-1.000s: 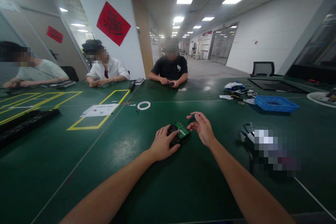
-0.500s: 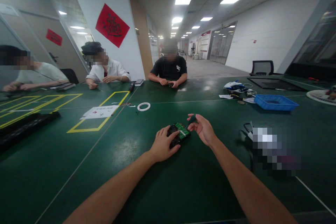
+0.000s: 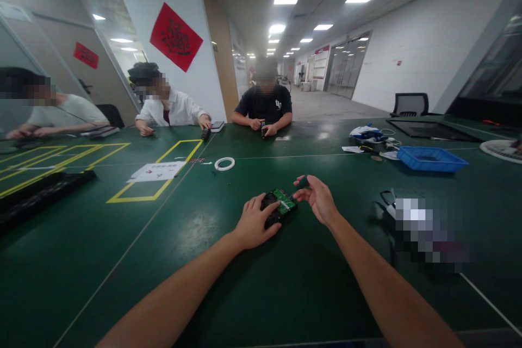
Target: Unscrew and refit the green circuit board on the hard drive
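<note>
A hard drive (image 3: 286, 203) with a green circuit board facing up lies on the green table. My left hand (image 3: 256, 222) grips it from the left, thumb along the near edge and fingers over its black part. In my right hand (image 3: 317, 199) is a screwdriver (image 3: 302, 181) with a dark green handle, pinched between thumb and fingers. Its shaft slants down to the right part of the circuit board. Whether the tip sits in a screw is too small to make out.
A white ring (image 3: 224, 163) and a paper sheet (image 3: 157, 172) lie left of the drive, by yellow tape outlines. To the right are a blue tray (image 3: 432, 159) and a blurred object (image 3: 424, 231) with a cable. Several people sit across the table (image 3: 196, 293).
My hands, the hard drive and the screwdriver keep nearly the same pose. Across the table, a white-sleeved hand has reached to a dark object, and the black-shirted person's hands have shifted.
</note>
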Motion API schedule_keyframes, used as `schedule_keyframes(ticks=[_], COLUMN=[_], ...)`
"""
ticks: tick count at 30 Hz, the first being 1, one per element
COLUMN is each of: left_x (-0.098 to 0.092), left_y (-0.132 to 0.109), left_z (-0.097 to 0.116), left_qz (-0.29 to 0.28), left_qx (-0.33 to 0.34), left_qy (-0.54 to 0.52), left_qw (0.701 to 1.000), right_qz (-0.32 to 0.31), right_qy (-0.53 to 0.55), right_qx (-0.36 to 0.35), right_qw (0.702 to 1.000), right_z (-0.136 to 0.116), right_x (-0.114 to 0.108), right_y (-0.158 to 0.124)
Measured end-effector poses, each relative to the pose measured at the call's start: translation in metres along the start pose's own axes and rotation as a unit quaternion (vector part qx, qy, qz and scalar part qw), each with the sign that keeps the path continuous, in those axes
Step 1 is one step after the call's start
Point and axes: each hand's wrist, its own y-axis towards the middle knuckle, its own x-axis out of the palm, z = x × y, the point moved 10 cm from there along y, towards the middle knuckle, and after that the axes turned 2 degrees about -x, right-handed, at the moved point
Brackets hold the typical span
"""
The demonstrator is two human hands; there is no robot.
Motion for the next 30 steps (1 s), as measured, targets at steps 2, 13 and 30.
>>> schedule_keyframes(ticks=[2, 13, 30], left_x=[0.0, 0.001, 0.001], left_y=[0.0, 0.0, 0.0], left_z=[0.0, 0.0, -0.001], left_qz=[-0.002, 0.005, -0.003], left_qx=[0.0, 0.002, 0.001], left_qy=[-0.001, 0.007, -0.005], left_qw=[1.0, 1.0, 1.0], right_qz=[0.002, -0.047, -0.035], right_qy=[-0.026, 0.017, -0.072], right_qx=[-0.006, 0.042, -0.002], right_qw=[1.0, 0.998, 0.997], right_z=[-0.001, 0.003, -0.005], right_x=[-0.002, 0.009, 0.004], right_y=[0.001, -0.003, 0.0])
